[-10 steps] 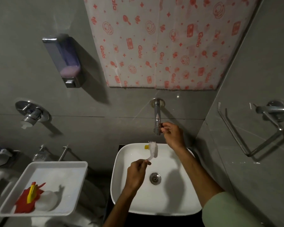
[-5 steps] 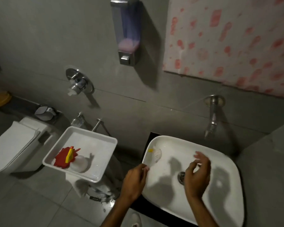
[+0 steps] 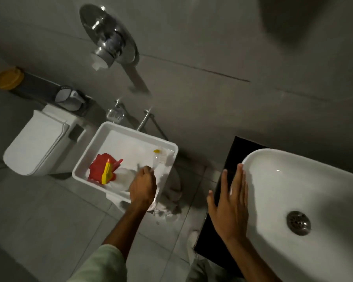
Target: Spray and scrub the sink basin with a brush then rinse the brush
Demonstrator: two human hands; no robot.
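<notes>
Nearest the camera, a pale green sleeve (image 3: 102, 263) leads up the left arm, and the left hand (image 3: 143, 187) is curled closed around the clear handle of the brush (image 3: 160, 159). The brush reaches forward over the white tray (image 3: 110, 137), its white bristles and yellow tip near the tray's far right corner; whether the head touches the tray floor is hard to tell through the blur.

Over on the right, the right hand (image 3: 229, 204) is spread flat, fingers straight and holding nothing, resting at the left rim of the white sink basin (image 3: 283, 192), over the edge of the black counter (image 3: 228, 159). The drain (image 3: 298, 222) sits in the basin's floor.

Inside the tray, a red and yellow spray head (image 3: 104, 169) lies beside a pale rounded bottle (image 3: 122, 178); no label readable on it.

Further back, the white toilet (image 3: 39, 145) stands left of the tray. On the grey wall above, a chrome fitting (image 3: 108, 41), and a yellow object (image 3: 7, 77) on the ledge. No legible writing anywhere.
</notes>
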